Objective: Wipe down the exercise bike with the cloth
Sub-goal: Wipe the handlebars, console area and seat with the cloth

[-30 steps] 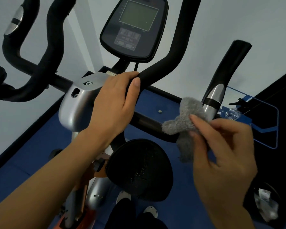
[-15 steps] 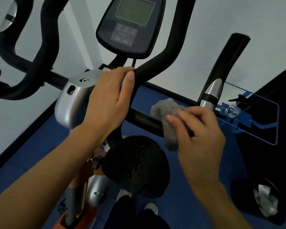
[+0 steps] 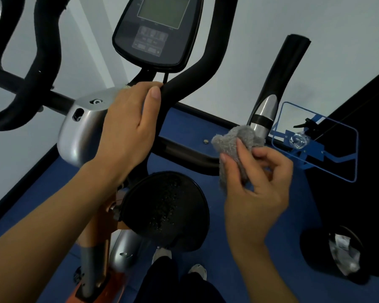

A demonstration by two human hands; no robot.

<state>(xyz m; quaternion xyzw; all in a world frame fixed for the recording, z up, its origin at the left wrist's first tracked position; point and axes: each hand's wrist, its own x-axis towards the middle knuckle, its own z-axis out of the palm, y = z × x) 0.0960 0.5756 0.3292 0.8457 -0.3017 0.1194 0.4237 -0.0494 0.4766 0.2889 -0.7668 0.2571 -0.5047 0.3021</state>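
Observation:
The exercise bike fills the view: a silver stem housing (image 3: 79,132), black foam handlebars (image 3: 190,84), a dark console (image 3: 160,31) above and a black saddle (image 3: 164,208) below. My left hand (image 3: 129,127) grips the handlebar where it meets the silver housing. My right hand (image 3: 256,184) pinches a bunched grey cloth (image 3: 234,145) against the lower right bar, close to the base of the silver-and-black right grip (image 3: 265,112).
A blue wire rack (image 3: 315,145) with a small clear object stands to the right by a black panel. A black bin (image 3: 337,259) with crumpled waste sits on the blue floor at lower right. White walls are behind the bike. My feet show below the saddle.
My right hand carried the cloth leftward along the lower bar, then back right toward the base of the right grip. My left hand kept its hold on the handlebar.

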